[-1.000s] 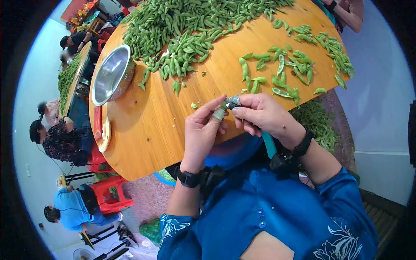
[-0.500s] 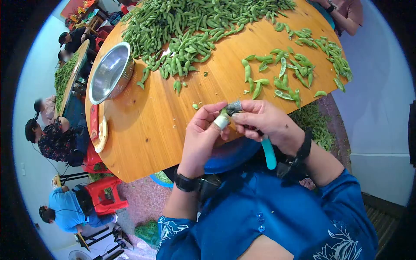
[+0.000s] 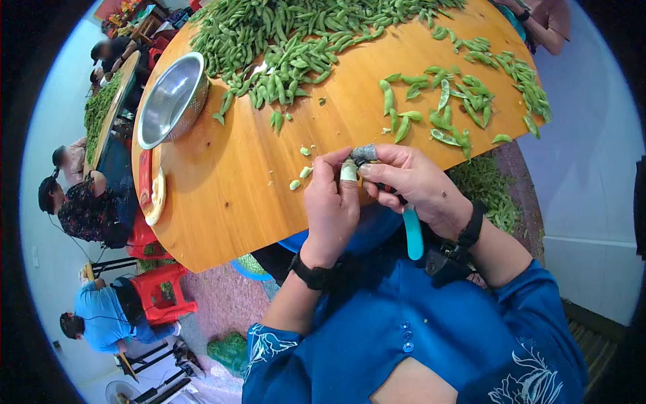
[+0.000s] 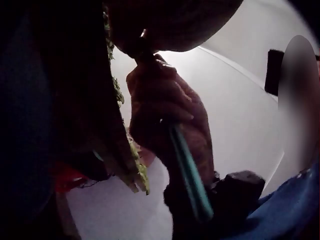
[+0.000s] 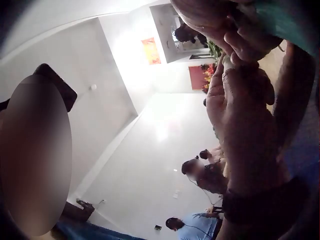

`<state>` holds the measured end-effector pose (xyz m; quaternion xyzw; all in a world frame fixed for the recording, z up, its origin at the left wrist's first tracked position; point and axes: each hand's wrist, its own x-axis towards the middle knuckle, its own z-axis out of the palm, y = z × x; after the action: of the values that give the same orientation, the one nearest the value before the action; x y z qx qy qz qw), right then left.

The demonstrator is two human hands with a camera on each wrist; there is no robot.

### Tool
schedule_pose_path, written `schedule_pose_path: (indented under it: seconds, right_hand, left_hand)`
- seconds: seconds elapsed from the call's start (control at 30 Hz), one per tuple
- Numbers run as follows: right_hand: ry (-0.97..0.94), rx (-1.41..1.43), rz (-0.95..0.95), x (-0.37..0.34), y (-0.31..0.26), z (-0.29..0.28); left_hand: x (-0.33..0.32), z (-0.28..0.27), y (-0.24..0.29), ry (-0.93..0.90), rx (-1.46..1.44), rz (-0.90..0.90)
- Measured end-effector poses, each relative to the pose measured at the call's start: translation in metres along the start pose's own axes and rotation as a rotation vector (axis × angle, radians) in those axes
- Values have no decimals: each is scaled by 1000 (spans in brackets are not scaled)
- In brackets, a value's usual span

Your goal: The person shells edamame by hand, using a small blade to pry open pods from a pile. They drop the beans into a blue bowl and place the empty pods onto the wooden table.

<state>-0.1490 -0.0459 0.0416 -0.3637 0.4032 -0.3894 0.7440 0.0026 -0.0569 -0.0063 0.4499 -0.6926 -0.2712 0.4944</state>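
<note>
Okay, so the delta: two more loose beans landed on the worktop (image 3: pixel 249 215). The previous head view had one out there; this one showed three beans (image 3: pixel 295 184), all at about 9 to 10 o'clock from the fingertips, just beside the left hand (image 3: pixel 333 202). Half a second ago green also showed between the fingertips; in the latest frame it didn't.

My read: a pod had just given up its beans, so the shelling was moving, one pod at a time. Plenty left, judging by the pile.

Hands: fingertips met at the centre. Right hand (image 3: pixel 420 180) had its fingers curled round a teal-handled tool (image 3: pixel 413 236), handle pointing at 6 o'clock; working end hidden. Left hand had thumb and forefinger drawn in close to the right fingertips; couldn't tell whether it pinched a pod or nothing. The left wrist view was too dark to settle it.

Stock: big pile of soybean pods (image 3: pixel 289 57) at 11 to 12 o'clock, scattered pods (image 3: pixel 474 94) at 1 to 2, a few of them split open. Perforated metal colander (image 3: pixel 194 111) sat at 10 o'clock, well apart from both hands. Pile and colander hadn't visibly been touched.
</note>
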Motion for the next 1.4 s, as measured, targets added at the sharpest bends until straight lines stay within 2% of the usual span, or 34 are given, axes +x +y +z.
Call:
schedule_pose_path:
  seconds: [0.1,0.23,0.3,0.43,0.5,0.57,0.63,0.7,0.73,0.8,0.83,0.87,0.93,0.97,1.03,1.1,1.37,1.4]
  right_hand:
    - [22,-2,12,2,3,-1]
    - [3,9,5,4,6,-2]
    - [20,-11,-5,5,4,-1]
    - [54,-95,-105,10,9,3]
    - [79,-173,-139,10,14,5]
    - [106,-252,-172,8,15,6]
    - [109,-141,-169,3,12,8]
    - [175,-78,-188,-6,5,7]
    - [242,-16,-210,-8,2,5]
    - [286,-111,-246,-9,-3,-4]
    - [338,-202,-280,-8,-5,-7]
    - [319,-288,-223,-4,-4,-10]
    - [294,-375,-276,2,5,-7]
    - [263,-465,-327,5,7,-4]
    - [259,-413,-273,6,4,4]
    - [243,-507,-306,9,6,6]
    - [342,-611,-425,13,9,2]
    - [427,-775,-473,10,3,3]
  left_hand:
    - [-1,-1,6,-20,113,-92]
    - [3,-3,5,25,32,-137]
    - [9,-12,4,-98,-424,-506]
    - [5,-9,-3,-102,-379,-501]
    - [2,-1,-6,33,-190,-148]
    - [2,-6,6,15,-79,-167]
    - [3,-8,12,2,33,-188]
    - [4,-6,9,83,-194,-317]
    - [7,-8,6,88,-192,-316]
    - [14,-17,-1,128,-593,-449]
    - [15,-21,-2,128,-592,-449]
    - [14,-24,-2,92,-616,-456]
    - [15,-24,2,50,-645,-457]
    - [15,-22,7,28,-615,-470]
    - [14,-16,13,9,-587,-483]
    - [11,-13,16,-18,-544,-415]
    - [8,-15,17,-68,-545,-518]
    - [6,-14,16,19,-272,-391]
